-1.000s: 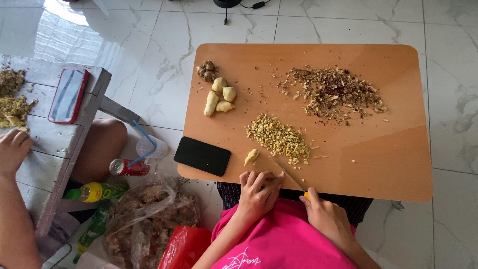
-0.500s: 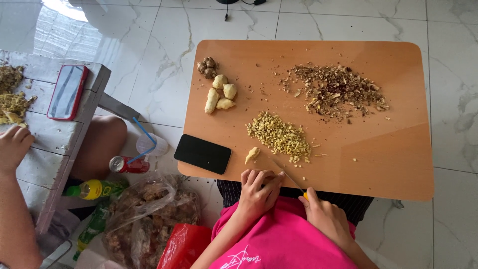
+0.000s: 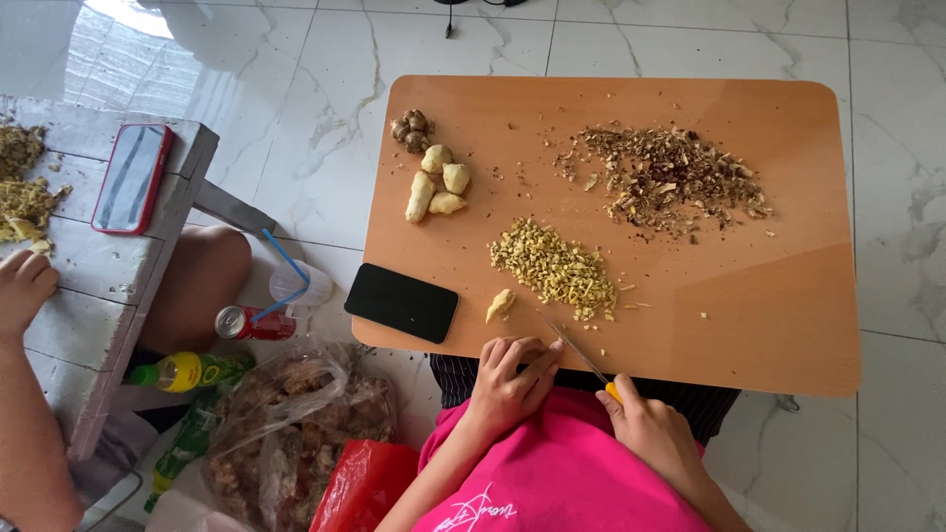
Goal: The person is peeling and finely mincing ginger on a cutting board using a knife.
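Note:
My right hand grips a small knife by its yellow handle, blade pointing up-left over the near edge of the wooden table. My left hand rests with fingers curled at the table's near edge, fingertips beside the blade; whether it holds anything I cannot tell. A small peeled ginger piece lies just beyond my left hand. A heap of chopped yellow ginger sits past the knife tip. Peeled ginger chunks and unpeeled knobs lie at the far left.
A pile of brown peelings covers the far right. A black phone lies at the table's left corner. Left on the floor are a plastic cup with straw, a red can, a bottle and bags. Another person's hand rests on a grey bench with a red phone.
My hands and the knife stay almost in place; the view has shifted slightly downward. The other person's hand moved a little.

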